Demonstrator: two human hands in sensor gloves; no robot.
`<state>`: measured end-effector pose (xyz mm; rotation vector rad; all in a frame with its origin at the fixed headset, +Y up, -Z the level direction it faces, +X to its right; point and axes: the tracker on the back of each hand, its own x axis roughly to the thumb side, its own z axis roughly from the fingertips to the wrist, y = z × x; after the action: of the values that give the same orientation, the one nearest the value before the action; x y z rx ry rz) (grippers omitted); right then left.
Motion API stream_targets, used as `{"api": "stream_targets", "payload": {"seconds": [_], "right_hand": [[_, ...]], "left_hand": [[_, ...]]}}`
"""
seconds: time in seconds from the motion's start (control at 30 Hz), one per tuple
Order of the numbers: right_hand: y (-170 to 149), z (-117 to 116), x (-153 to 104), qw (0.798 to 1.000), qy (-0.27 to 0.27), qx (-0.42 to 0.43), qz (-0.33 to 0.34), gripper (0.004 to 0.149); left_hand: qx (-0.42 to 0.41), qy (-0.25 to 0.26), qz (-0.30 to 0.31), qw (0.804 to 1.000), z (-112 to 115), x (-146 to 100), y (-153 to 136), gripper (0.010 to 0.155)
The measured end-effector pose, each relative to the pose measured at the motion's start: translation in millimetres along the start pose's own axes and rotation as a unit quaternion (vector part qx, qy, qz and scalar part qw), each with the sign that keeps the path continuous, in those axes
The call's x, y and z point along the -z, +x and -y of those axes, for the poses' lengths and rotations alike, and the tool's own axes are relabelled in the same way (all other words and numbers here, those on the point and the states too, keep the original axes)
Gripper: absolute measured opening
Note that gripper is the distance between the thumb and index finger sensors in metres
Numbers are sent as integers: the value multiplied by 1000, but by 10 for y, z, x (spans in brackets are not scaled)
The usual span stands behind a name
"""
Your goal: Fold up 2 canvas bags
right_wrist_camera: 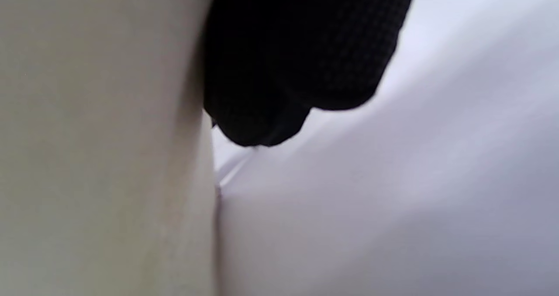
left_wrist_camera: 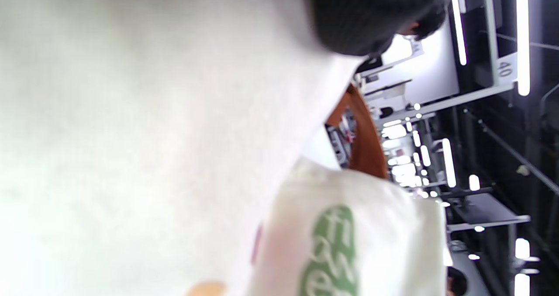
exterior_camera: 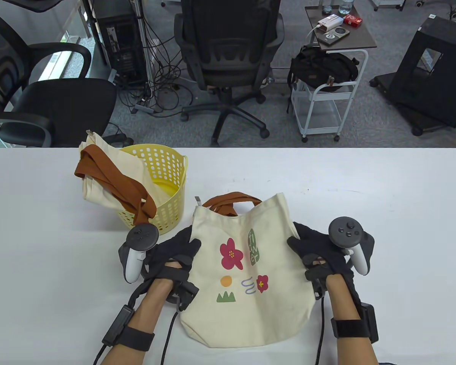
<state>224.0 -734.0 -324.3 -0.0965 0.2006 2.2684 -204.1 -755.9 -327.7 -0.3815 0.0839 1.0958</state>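
On the far left of the white table (exterior_camera: 364, 182), a yellow basket (exterior_camera: 167, 178) holds a cream bag with brown straps (exterior_camera: 110, 178). Next comes the left hand (exterior_camera: 171, 254), which pinches the left edge of the flower bag (exterior_camera: 247, 273). This bag lies flat in the middle of the table. Its long side runs from near the person to far away, and its brown handles (exterior_camera: 228, 199) point away from the person. The right hand (exterior_camera: 319, 251) pinches the bag's right edge. The two hands are apart, one on each side.
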Motion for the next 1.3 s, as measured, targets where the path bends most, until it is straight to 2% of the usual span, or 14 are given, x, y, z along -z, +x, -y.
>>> {"api": "stream_targets", "payload": {"seconds": [0.13, 0.27, 0.4, 0.43, 0.6, 0.7, 0.73, 0.77, 0.93, 1.0, 1.07, 1.13, 1.2, 1.3], "right_hand": [[-163, -19, 36, 995, 29, -77, -63, 49], [-143, -110, 45, 971, 13, -217, -96, 48], [-32, -190, 6, 947, -8, -305, -102, 49], [3, -211, -5, 937, -15, -331, -106, 49], [125, -328, -36, 898, -27, -427, -107, 51], [155, -407, -50, 858, -8, -500, -119, 64], [147, -418, -51, 853, 4, -507, -125, 70], [129, -414, -43, 851, 20, -507, -136, 71], [-40, -304, 9, 877, 46, -452, -158, 75], [-104, -261, 16, 884, 49, -436, -161, 78], [-141, -245, 20, 892, 54, -418, -161, 79], [-144, -252, 23, 894, 56, -413, -165, 80], [-138, -262, 27, 892, 57, -416, -167, 80], [-147, -263, 23, 891, 56, -419, -166, 80]], "left_hand": [[46, 8, -17, 999, -48, 68, -75, 55], [149, 28, -39, 988, -2, 110, -95, 56], [296, 59, -51, 952, 114, 141, -64, 57], [325, 67, -50, 942, 143, 135, -40, 58], [369, 83, -63, 924, 223, 143, -3, 59], [378, 87, -71, 919, 247, 166, -27, 61], [379, 87, -71, 918, 252, 172, -28, 62], [383, 87, -71, 917, 258, 178, -26, 63], [400, 107, -66, 908, 254, 114, 13, 68], [410, 91, -68, 905, 240, 57, 38, 73], [441, 71, -58, 893, 225, -58, 80, 77], [468, 39, -20, 883, 215, -219, 101, 78], [473, -2, 60, 879, 238, -380, 73, 72], [481, -104, 112, 863, 330, -626, -35, 76]]}}
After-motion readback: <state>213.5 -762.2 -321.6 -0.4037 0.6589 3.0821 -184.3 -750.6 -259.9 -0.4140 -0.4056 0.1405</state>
